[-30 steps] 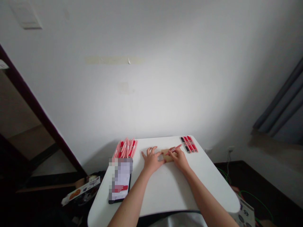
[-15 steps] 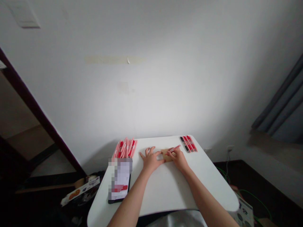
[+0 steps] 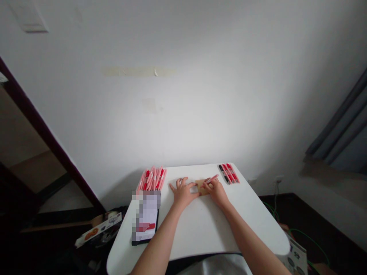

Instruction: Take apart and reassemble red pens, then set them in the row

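Observation:
A small tan piece of paper lies on the white table between my hands. My left hand is spread, its thumb and index fingertips touching the paper's left edge. In my right hand a pink pen is gripped in a writing hold, its lower end over the paper. Whether the tip touches the paper is too small to tell.
A pile of pink and red pens lies at the table's back left, with a phone in front of it. Several red pens and a black pen lie side by side at the back right. Behind the table stands a white wall.
Both hands stay in nearly the same place, with the pen still in the right one. The view has shifted very slightly.

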Motion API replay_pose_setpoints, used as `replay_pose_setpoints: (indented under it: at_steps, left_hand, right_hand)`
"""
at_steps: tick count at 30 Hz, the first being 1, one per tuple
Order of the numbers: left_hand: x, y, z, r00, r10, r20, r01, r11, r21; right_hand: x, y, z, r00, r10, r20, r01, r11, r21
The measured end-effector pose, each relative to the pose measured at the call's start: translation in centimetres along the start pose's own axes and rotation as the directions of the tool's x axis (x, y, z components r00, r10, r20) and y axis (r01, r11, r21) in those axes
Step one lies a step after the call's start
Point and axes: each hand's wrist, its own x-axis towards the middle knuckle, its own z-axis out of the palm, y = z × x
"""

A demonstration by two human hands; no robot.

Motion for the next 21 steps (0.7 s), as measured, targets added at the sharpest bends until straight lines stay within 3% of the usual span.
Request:
replay_pose_setpoints:
  at_steps: [21]
  left_hand:
    - [-0.02, 0.18, -0.15, 0.999, -0.024, 0.023, 0.023, 1.000, 0.011]
  right_hand:
    - [-0.05, -0.26, -0.16, 0.999, -0.001, -0.051, 0.005, 0.997, 0.076]
